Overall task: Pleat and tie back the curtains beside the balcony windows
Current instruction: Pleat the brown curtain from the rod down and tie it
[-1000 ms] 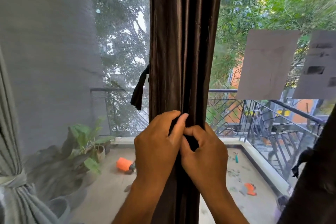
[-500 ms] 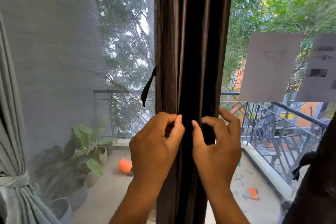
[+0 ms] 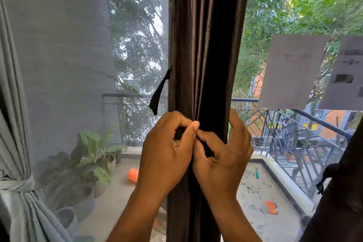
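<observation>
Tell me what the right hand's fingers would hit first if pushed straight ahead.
Likely the gathered dark brown satin curtain, which the right hand already grips; the window glass lies behind, though depth is unclear.

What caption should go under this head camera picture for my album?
Left hand and right hand pinch folds of the dark brown satin curtain, its black tie strap hanging loose.

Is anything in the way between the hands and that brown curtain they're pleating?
Nothing visible: the left hand and right hand already pinch the brown curtain's folds. Its black tie strap hangs free beside it.
</observation>
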